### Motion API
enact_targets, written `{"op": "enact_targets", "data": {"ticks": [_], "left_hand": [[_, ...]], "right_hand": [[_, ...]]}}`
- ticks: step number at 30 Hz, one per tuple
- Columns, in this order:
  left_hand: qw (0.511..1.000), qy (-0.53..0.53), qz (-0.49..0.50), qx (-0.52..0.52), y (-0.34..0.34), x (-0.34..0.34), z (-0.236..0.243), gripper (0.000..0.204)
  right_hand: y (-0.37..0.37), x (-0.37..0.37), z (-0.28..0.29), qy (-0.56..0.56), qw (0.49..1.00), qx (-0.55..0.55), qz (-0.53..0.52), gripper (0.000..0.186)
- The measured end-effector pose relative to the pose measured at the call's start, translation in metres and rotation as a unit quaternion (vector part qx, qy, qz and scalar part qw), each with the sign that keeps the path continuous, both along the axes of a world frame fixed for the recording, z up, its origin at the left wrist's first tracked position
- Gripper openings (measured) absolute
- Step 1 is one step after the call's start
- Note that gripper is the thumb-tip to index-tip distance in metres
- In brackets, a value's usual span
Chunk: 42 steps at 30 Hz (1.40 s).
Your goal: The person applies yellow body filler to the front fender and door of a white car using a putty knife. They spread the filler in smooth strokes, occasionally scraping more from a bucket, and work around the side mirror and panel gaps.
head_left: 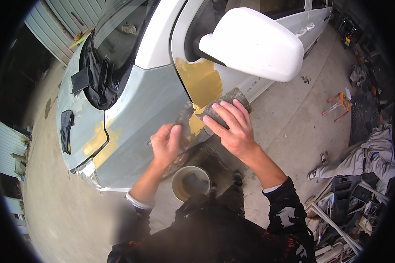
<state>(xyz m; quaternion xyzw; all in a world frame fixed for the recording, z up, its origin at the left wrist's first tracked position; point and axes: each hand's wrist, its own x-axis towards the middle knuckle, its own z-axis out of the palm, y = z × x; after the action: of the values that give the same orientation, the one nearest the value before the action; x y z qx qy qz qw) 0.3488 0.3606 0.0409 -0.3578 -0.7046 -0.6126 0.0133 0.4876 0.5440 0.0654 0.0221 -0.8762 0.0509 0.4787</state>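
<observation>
A worn, dark grey sanding block [238,97] lies under the spread fingers of my right hand [236,133], which grips it against the lower car door. Yellow body filler [202,83] covers the door below the mirror, and a smaller patch runs down beside the block. My left hand [166,142] is curled with its thumb up, in front of the grey front fender [149,98]. Whatever its fingers may hold is hidden. Beneath my hands stands a round bucket [174,187] of cloudy water, with dark flat pieces inside.
The white side mirror [256,44] juts out above my right hand. More filler [102,142] shows by the hood seam. At the right are a small orange stool [340,104], a person's legs in grey trousers [355,158] and piled car parts [342,206].
</observation>
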Motion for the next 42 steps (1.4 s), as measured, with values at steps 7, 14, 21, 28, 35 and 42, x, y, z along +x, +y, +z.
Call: {"op": "enact_targets", "data": {"ticks": [7, 14, 21, 28, 35, 42], "left_hand": [[0.988, 0.138, 0.057, 0.039, 0.001, -0.040, 0.004, 0.016], [0.941, 0.310, 0.132, -0.019, 0.011, -0.144, 0.013, 0.017], [0.902, 0.419, 0.105, -0.014, 0.009, -0.149, 0.007, 0.011], [0.889, 0.449, 0.085, 0.014, 0.015, -0.148, 0.011, 0.010], [0.885, 0.457, 0.085, 0.018, 0.014, -0.147, 0.013, 0.010], [0.888, 0.453, 0.081, 0.009, 0.013, -0.148, 0.013, 0.011]], "right_hand": [[-0.002, -0.014, -0.025, -0.042, 0.999, -0.027, 0.020, 0.046], [0.048, -0.083, -0.044, 0.029, 0.999, -0.034, -0.029, 0.048], [0.077, -0.143, -0.053, 0.049, 0.998, -0.019, -0.044, 0.048], [0.082, -0.139, -0.090, 0.006, 1.000, 0.004, -0.013, 0.051], [0.083, -0.116, -0.071, -0.009, 1.000, 0.020, -0.006, 0.050], [0.071, -0.151, -0.058, 0.030, 0.999, -0.014, -0.034, 0.048]]}}
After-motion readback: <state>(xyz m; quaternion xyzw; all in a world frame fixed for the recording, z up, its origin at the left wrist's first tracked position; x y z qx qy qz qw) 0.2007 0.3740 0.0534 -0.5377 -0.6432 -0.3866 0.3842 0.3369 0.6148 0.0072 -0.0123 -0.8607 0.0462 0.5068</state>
